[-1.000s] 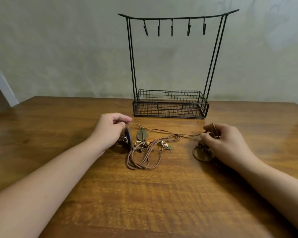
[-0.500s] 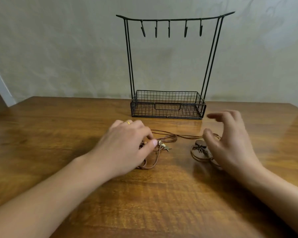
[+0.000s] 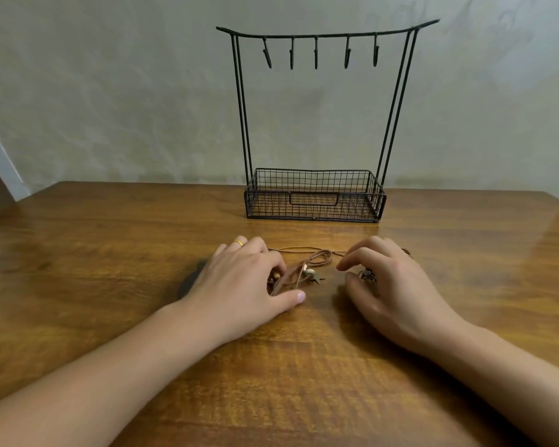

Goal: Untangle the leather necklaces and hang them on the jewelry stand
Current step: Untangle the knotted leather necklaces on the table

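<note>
The tangled brown leather necklaces (image 3: pixel 317 258) lie on the table in front of the black wire jewelry stand (image 3: pixel 397 101). Several hooks (image 3: pixel 316 56) hang bare from its top bar. My left hand (image 3: pixel 246 279) covers the left part of the tangle, fingers curled down onto the cords and beads, thumb stretched along the table. My right hand (image 3: pixel 391 285) hovers over a small wound pendant (image 3: pixel 367 275), index finger and thumb apart on either side of it. A thin cord (image 3: pixel 300 250) runs between both hands. Most of the tangle is hidden under my hands.
The stand's mesh basket (image 3: pixel 313 201) sits at the back of the wooden table (image 3: pixel 110 253), near the wall. A dark round shape (image 3: pixel 190 282) shows at the left edge of my left hand.
My left hand slid right onto the tangle and now curls over it. My right hand let go of the cord, lifted, then came back down over the right pendant.
</note>
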